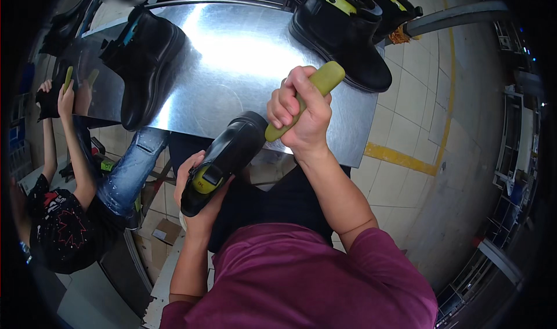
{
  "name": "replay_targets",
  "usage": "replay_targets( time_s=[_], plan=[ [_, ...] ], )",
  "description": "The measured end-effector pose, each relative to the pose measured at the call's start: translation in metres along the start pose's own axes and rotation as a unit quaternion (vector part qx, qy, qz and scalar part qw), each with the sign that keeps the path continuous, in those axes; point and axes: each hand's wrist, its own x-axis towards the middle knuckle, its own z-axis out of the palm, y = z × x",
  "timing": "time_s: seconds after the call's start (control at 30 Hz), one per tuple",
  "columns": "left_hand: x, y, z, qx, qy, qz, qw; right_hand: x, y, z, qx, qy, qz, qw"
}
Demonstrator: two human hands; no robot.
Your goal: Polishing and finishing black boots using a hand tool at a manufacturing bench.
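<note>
My left hand (197,204) grips a black ankle boot (229,155) by its heel end, where a yellow-green last shows in the opening. The boot points up and away, with its toe at the near edge of the metal table (243,62). My right hand (299,111) is closed around a yellow-green handle (307,97) held slantwise, its lower end touching the boot's toe area. Any tip on the handle is hidden.
A black boot (145,62) lies on the table's left part and more black boots (342,33) with yellow-green lasts stand at the far right. A co-worker in a black shirt and jeans (64,224) works at the left with a boot. Tiled floor with a yellow line (400,158) lies to the right.
</note>
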Motion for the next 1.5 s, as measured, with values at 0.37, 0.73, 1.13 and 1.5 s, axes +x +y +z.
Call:
replay_targets(
  time_s=[0.37, 0.73, 1.13, 1.5],
  plan=[
    [0.013, 0.001, 0.006, -0.047, 0.010, 0.037, 0.998, 0.006, 0.003, 0.015, 0.027, 0.015, -0.064, 0.997],
    [0.068, 0.069, -0.021, 0.064, -0.115, 0.238, 0.962, -0.029, -0.035, -0.034, -0.019, 0.039, -0.172, 0.984],
    [0.069, 0.062, 0.015, 0.114, -0.145, 0.271, 0.945, -0.052, -0.084, -0.061, -0.025, 0.042, -0.238, 0.970],
    [0.054, 0.058, 0.020, 0.098, -0.131, 0.268, 0.950, -0.039, -0.053, -0.047, -0.028, -0.068, -0.202, 0.977]
  ],
)
